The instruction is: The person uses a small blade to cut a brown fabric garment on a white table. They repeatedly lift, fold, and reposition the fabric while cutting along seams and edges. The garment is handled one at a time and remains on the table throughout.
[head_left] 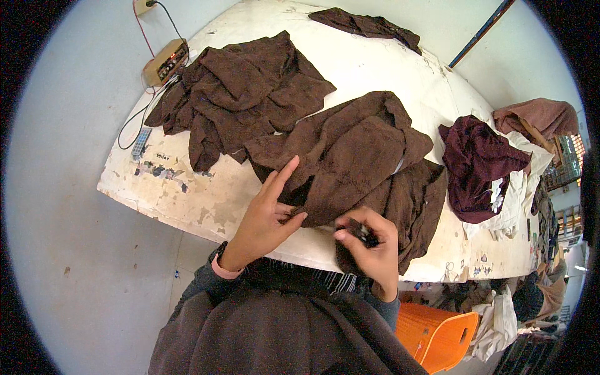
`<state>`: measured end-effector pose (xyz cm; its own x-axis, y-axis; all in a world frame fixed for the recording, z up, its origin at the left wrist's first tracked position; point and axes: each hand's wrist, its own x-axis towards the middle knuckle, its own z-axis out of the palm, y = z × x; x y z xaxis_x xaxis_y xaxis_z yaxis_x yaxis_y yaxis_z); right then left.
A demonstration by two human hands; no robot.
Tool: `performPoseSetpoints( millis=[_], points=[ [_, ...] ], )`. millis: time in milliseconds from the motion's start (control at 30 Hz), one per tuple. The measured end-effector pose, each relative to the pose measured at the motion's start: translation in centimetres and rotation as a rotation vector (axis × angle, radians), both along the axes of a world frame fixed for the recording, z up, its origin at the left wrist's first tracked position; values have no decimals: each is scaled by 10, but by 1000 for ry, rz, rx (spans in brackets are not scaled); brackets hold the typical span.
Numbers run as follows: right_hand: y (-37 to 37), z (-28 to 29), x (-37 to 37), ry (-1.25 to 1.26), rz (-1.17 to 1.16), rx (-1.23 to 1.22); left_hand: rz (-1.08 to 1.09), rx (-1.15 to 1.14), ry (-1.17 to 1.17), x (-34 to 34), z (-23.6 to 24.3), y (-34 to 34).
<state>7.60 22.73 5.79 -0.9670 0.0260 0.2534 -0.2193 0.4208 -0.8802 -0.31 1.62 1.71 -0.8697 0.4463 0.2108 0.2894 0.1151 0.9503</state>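
Note:
A brown cloth garment point(350, 162) lies bunched on the table in front of me, one corner hanging toward the near edge. My left hand point(265, 219) is at its left lower edge, fingers stretched and apart, thumb tip close to the fabric. Whether it touches the cloth is hard to see. In my right hand point(375, 247), fingers curl around a small black object point(361, 232), smeared by motion, so its kind does not show. That hand is over the garment's lower right part, near the table's front edge.
Another brown cloth heap point(250, 87) lies at the far left, beside a brown box point(166, 62) with cables and a small remote point(142, 142). Brown cloth point(369, 28) lies at the back. Maroon cloth point(478, 162) sits to the right. An orange plastic bin point(431, 334) stands below the table point(206, 209).

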Motion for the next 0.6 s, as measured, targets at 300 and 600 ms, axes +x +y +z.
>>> performPoseSetpoints(
  millis=[300,600],
  points=[
    [-16,-34,-8,-40,-165,19,-31,228,-166,1,-3,2],
    [-33,-15,-16,-1,-126,205,8,159,-98,8,4,7]
  ],
)
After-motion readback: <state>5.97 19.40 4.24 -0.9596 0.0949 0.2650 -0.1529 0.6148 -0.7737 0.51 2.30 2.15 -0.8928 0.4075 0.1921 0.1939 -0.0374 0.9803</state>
